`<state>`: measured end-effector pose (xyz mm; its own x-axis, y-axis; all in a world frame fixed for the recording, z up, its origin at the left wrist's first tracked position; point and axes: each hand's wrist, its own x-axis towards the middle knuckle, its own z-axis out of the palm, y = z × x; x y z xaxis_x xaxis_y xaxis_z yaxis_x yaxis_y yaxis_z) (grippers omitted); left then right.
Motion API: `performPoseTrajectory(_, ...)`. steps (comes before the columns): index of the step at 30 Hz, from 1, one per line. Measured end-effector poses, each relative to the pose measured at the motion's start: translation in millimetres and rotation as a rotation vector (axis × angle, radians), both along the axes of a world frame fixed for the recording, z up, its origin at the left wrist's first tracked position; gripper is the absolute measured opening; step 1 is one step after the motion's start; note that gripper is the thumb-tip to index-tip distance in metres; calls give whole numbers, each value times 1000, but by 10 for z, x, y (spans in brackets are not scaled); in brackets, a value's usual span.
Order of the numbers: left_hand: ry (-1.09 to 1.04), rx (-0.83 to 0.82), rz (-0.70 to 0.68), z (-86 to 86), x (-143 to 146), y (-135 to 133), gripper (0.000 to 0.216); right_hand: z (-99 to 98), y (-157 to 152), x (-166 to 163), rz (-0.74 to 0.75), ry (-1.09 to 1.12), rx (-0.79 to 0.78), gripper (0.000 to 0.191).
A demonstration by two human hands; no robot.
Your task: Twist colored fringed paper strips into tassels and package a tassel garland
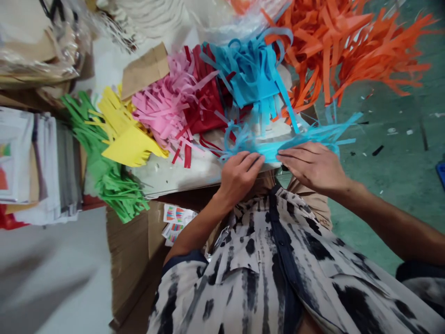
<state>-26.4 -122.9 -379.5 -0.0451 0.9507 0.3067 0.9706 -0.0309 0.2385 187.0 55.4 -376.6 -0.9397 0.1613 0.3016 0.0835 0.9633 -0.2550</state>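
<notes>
Ideally, the blue band (270,152) stays flat and taut along the near edge of the table (162,178), where it lies with fringes fanning out beyond both hands. Fingers of the left hand (239,176) sit together on one end, those of the right hand (315,167) together on the other; with thumbs hidden, I cannot tell whether either pinches. Even pressure should help, with loose strips kept clear of the blue pile (252,83) behind.
</notes>
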Motion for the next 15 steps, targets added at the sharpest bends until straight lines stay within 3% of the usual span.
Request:
performPoseTrajectory(4,101,-14,64,203,-468,-396,23,3,134,57,42,21,-18,29)
performPoseTrajectory(6,184,23,196,373,-664,-562,17,8,142,54,57,51,-20,27)
performPoseTrajectory(8,240,137,326,531,-707,-631,15,4,132,44,63,67,-22,24)
performPoseTrajectory(10,194,257,364,611,-546,-573,20,3,119,41,53,75,-21,20)
performPoseTrajectory(12,24,302,204,567,-231,-408,31,10,109,51,45,85,-21,18)
performPoseTrajectory(14,-65,217,-39,416,104,-201,36,23,106,74,43,108,-12,16)
performPoseTrajectory(15,-79,174,-85,321,234,-110,35,28,107,89,46,118,-3,15)
